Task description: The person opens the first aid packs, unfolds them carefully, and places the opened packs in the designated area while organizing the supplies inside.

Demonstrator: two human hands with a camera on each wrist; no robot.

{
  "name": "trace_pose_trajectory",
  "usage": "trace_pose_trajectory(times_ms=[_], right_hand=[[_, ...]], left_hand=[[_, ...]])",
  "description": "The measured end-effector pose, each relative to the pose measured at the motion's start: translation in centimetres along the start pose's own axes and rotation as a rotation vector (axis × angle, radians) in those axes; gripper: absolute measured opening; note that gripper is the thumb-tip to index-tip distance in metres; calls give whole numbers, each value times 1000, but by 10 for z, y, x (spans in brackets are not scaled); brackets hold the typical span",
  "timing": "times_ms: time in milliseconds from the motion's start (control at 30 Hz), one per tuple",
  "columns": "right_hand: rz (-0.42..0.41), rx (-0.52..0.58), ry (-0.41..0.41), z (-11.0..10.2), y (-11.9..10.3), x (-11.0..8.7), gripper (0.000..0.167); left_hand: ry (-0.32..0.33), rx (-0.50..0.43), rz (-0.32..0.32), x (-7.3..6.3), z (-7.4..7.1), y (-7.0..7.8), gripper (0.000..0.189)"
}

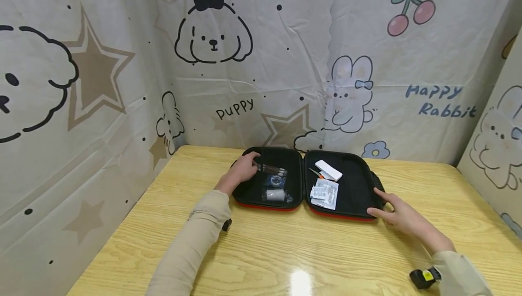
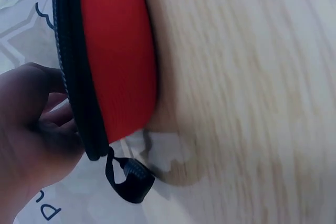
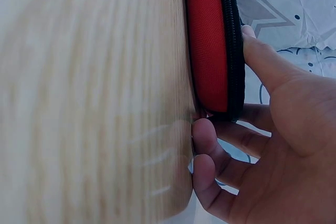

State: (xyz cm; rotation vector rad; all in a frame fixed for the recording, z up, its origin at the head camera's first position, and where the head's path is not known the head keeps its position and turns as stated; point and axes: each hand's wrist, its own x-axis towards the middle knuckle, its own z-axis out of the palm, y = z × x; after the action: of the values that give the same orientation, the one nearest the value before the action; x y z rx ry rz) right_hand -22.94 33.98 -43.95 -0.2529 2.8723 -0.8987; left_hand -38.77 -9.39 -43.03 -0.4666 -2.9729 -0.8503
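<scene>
An unzipped black-lined case with a red shell (image 3: pixel 207 51) lies spread on the table. My left hand (image 1: pixel 243 168) reaches over the left half's (image 1: pixel 248 191) outer edge, its bent fingers near a clear packet (image 1: pixel 272 169). The case wall hides the fingertips in the left wrist view, so I cannot tell whether they pinch anything. Below that packet are a blue round-marked packet (image 1: pixel 276 181) and a wrapped white roll (image 1: pixel 275 195). My right hand (image 1: pixel 401 214) grips the right half's (image 1: pixel 352 196) outer edge, thumb at the rim and fingers curled low beside the shell.
In the right half lie a white box (image 1: pixel 328 170), an orange-and-dark slim tool (image 1: pixel 316 173) and several white packets (image 1: pixel 325 193). A black zip-pull loop (image 2: pixel 128 179) hangs from the case's left corner. Behind the wooden table (image 1: pixel 261 250) hangs a printed cloth (image 1: pixel 261 83).
</scene>
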Motion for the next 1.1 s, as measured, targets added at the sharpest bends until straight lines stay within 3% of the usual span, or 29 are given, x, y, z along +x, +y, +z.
trace_pose_trajectory(times_ms=[233, 500, 700, 1100], right_hand=[[-3, 8, 1, -1, 2, -1, 88], [-2, -25, 7, -2, 2, -1, 88], [17, -27, -6, -3, 3, 0, 90], [5, 1, 12, -2, 1, -1, 89]], left_hand=[[-6, -113, 0, -4, 2, 11, 44], [38, -85, -27, 1, 3, 21, 41], [71, -48, 76, 11, 10, 33, 34], [30, 43, 231, 32, 25, 79, 31]])
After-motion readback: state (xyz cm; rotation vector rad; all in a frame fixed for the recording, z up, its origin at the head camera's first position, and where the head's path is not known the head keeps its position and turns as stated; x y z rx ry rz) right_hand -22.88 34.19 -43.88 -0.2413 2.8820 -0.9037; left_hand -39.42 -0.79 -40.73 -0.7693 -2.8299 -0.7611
